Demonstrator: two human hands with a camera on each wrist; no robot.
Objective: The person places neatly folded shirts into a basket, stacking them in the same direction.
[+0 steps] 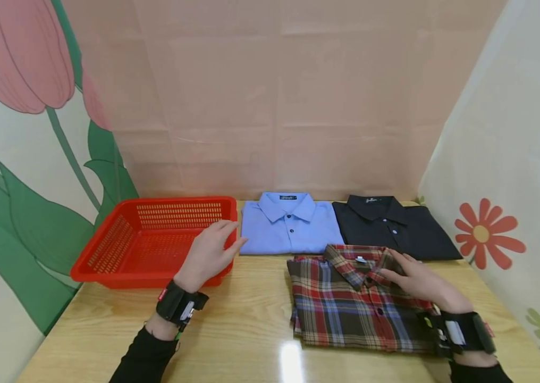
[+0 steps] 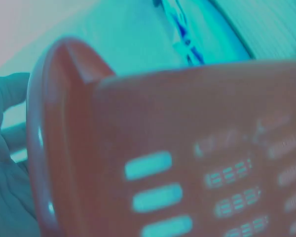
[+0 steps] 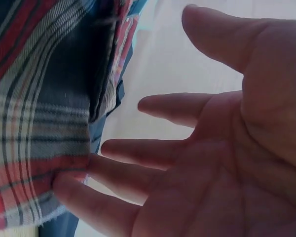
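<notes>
A folded plaid shirt (image 1: 346, 314) in red, dark and blue checks lies on the wooden table, collar away from me. Over the right part of its collar is my right hand (image 1: 415, 279). In the right wrist view the fingers (image 3: 103, 200) are spread and fairly straight, with the lower fingertips against the plaid cloth. My left hand (image 1: 210, 252) is at the right side of a red plastic basket (image 1: 155, 279), fingers loosely extended. In the left wrist view, the basket wall (image 2: 187, 113) fills most of the picture and partly hides that hand.
Behind the plaid shirt lie a folded light blue shirt (image 1: 294, 229) and a folded black shirt (image 1: 394, 229), side by side. A pinkish-brown sheet (image 1: 275, 106) hangs at the back. Flower-printed white sheets (image 1: 499, 133) flank the table (image 1: 246, 330).
</notes>
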